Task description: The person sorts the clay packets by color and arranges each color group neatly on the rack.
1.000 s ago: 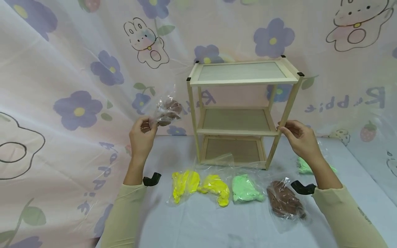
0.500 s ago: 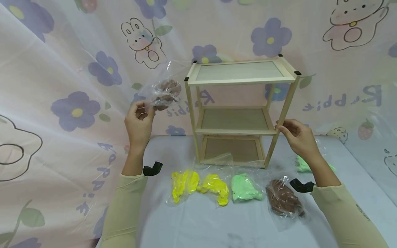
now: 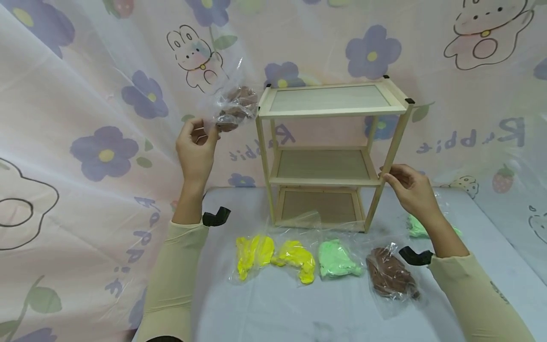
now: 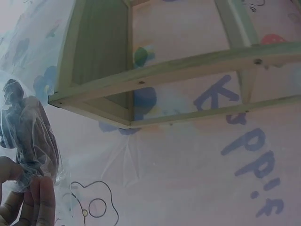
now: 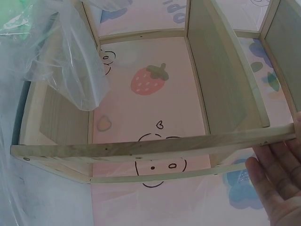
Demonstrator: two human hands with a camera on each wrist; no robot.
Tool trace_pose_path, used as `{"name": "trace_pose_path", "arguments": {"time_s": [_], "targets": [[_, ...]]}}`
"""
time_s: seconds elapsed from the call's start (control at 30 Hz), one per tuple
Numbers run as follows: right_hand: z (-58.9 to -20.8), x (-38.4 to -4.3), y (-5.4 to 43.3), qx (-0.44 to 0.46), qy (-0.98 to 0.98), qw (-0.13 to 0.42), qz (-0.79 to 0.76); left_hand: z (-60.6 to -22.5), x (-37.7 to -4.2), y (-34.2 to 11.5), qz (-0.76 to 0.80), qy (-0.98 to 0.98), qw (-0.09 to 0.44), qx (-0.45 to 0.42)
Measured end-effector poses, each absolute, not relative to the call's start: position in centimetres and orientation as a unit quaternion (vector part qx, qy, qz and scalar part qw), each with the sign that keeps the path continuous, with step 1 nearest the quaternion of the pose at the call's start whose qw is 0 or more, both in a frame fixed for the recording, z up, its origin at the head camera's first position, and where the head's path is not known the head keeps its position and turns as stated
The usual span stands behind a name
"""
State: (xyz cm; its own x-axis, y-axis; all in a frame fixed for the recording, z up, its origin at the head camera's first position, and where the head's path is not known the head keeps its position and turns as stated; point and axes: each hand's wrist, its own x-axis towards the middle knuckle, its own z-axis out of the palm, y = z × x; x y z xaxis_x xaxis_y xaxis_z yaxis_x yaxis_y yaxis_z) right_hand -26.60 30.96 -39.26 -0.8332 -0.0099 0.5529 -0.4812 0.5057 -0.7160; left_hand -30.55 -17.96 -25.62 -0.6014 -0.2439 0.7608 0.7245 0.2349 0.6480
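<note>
In the head view my left hand [image 3: 196, 147] pinches a clear plastic bag of brown clay [image 3: 235, 111], raised beside the top left corner of a small three-tier wooden shelf [image 3: 333, 114]. The left wrist view shows the same bag [image 4: 33, 132] between thumb and fingers, next to the shelf's corner [image 4: 70, 96]. My right hand [image 3: 412, 187] grips the shelf's right front post at middle-tier height. Seen from the right wrist, fingers [image 5: 277, 174] lie against that post [image 5: 188, 146]; the thumb is mostly out of view.
In front of the shelf lie bagged yellow clay [image 3: 255, 254], a second yellow piece [image 3: 297, 261], green clay [image 3: 339, 259] and brown clay [image 3: 391, 275]. Another green bag [image 3: 419, 228] sits behind my right forearm. A patterned cloth [image 3: 107, 199] hangs behind and at left.
My left hand has risen with the bag of brown clay, from about the middle tier to near the top tier, and shifted slightly toward the shelf. My right hand stays on the post.
</note>
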Motion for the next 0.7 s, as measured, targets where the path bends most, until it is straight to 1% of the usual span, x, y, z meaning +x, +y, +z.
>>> {"name": "trace_pose_path", "arguments": {"time_s": [0.3, 0.57, 0.7], "targets": [[-39.5, -26.7, 31.1, 0.147, -0.832, 0.251, 0.473, -23.5, -31.4, -15.3, -0.605, -0.655, 0.407, -0.200], [-39.6, -26.8, 31.1, 0.153, -0.829, 0.256, 0.473, -22.3, -32.1, -13.7, -0.602, -0.667, 0.395, -0.190], [-39.5, -26.8, 31.1, 0.154, -0.829, 0.256, 0.472, -21.9, -32.3, -12.9, -0.593, -0.671, 0.403, -0.191]]}}
